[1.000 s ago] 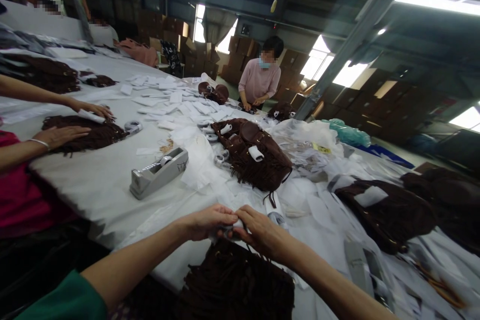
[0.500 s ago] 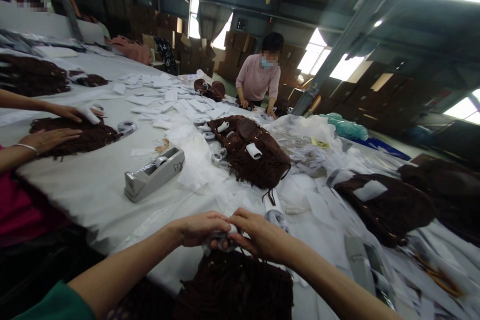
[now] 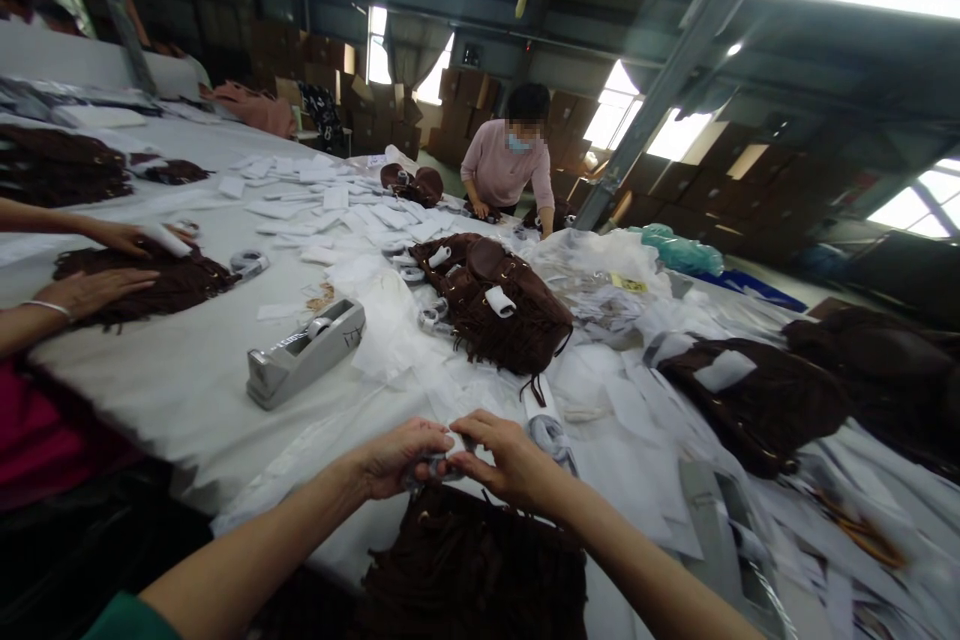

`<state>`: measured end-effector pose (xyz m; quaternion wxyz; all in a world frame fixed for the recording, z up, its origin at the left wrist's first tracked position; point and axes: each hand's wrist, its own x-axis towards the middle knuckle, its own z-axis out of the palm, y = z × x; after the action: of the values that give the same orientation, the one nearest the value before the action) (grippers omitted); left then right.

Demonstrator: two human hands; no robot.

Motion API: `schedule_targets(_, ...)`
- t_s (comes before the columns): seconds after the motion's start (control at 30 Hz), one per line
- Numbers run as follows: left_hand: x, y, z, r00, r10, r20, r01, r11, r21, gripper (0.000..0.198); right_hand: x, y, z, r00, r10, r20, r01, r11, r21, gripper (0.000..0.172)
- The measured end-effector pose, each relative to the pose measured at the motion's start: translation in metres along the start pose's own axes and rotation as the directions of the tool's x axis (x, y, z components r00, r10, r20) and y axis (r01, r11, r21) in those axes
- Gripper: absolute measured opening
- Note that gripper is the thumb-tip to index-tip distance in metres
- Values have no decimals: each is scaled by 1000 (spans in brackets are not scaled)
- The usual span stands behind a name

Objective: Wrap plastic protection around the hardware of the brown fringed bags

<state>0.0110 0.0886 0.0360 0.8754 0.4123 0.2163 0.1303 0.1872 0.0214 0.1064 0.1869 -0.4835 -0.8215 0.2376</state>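
My left hand [image 3: 401, 458] and my right hand [image 3: 501, 455] meet just above a dark brown fringed bag [image 3: 480, 570] at the table's near edge. Fingers of both hands are closed round a small white wrapped piece [image 3: 454, 444], with greyish material showing under the left fingers. Beyond them lies another brown fringed bag [image 3: 510, 305] with white paper wraps on it. A grey tape dispenser [image 3: 306, 350] stands to the left of that bag.
At the left, a co-worker's hands [image 3: 112, 270] rest on a brown fringed bag. Across the table [image 3: 187, 340] a person in pink [image 3: 506, 165] leans over. White slips [image 3: 337, 200] are scattered behind; a second dispenser [image 3: 724, 530] and more bags [image 3: 757, 400] are at right.
The camera view has shifted slightly. My hands still meet over the near bag, and more of the white piece shows between my fingers.
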Motion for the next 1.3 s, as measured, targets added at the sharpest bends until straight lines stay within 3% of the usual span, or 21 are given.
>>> schedule_targets(0.17, -1, -1, 2, 1000, 12, 4, -12, 1000, 3, 17, -3, -1, 0, 1000, -8, 7, 8, 1000, -28, 24)
schedule_targets(0.3, -1, 0, 2, 1000, 18, -13, -17, 999, 47, 21, -3, 1, 2, 996, -91, -20, 88, 988, -125, 36)
schedule_targets(0.43, -5, 4, 7, 999, 33, -8, -32, 988, 149, 30, -2, 0, -1, 989, -138, -53, 131, 984, -121, 21)
schedule_targets(0.57, -9, 8, 15, 995, 98, 32, -103, 971, 217, 47, 2, -3, -3, 978, -36, -206, 3, 987, -159, 34)
schedule_targets(0.73, -12, 10, 22, 979, 165, 117, -196, 921, 337, 41, 11, -4, 3, 937, 110, -330, -174, 970, -170, 37)
schedule_targets(0.83, -9, 8, 20, 980, 191, 51, -197, 922, 334, 41, 9, -5, 5, 899, 196, -393, -254, 962, -101, 32)
schedule_targets(0.93, -4, 4, 14, 979, 189, -70, -163, 948, 275, 42, -1, -8, 7, 898, 81, -433, -161, 975, -153, 22)
schedule_targets(1.03, -1, 3, 9, 986, 154, -64, -134, 960, 244, 41, -12, -8, 14, 949, -84, -304, -15, 951, -310, 33)
schedule_targets(1.1, -1, 5, 9, 989, 143, -26, -132, 960, 246, 40, -16, -6, 21, 960, -92, -266, -2, 942, -335, 34)
schedule_targets(1.23, -6, 11, 9, 984, 164, 74, -175, 966, 191, 41, -17, -3, 29, 953, -64, -296, -17, 965, -262, 35)
schedule_targets(1.3, -8, 12, 9, 986, 153, 66, -160, 978, 130, 41, -17, -4, 29, 950, -80, -301, 7, 972, -236, 33)
